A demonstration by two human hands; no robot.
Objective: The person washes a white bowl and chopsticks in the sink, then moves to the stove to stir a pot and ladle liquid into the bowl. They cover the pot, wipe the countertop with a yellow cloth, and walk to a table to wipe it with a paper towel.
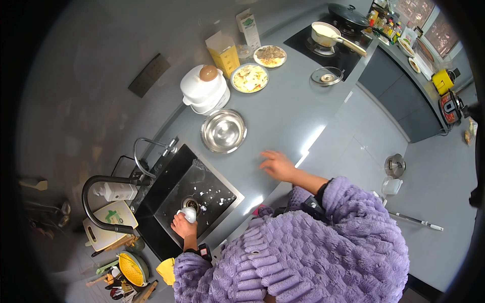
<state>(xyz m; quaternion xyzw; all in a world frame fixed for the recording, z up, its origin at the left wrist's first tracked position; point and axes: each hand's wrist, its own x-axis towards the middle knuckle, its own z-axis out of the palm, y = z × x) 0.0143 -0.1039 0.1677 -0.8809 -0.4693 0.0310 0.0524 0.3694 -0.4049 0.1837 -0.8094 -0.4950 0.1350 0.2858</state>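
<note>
My left hand (184,226) reaches into the black sink (174,189) and grips a small white bowl or cup (188,214) beside the drain (190,205). White bits that look like eggshell lie scattered on the sink floor. My right hand (277,165) hovers over the grey countertop (288,113) near its front edge, fingers spread, holding nothing. An empty stainless steel bowl (223,131) rests on the counter between the sink and a white lidded pot (206,88).
A plate of sliced food (249,78) and a plate of meat (270,57) stand by a yellow box (222,55). A saucepan (325,35) sits on the stove, with a glass lid (327,76) near it. Black faucet (89,200) and cutting board (113,221) border the sink.
</note>
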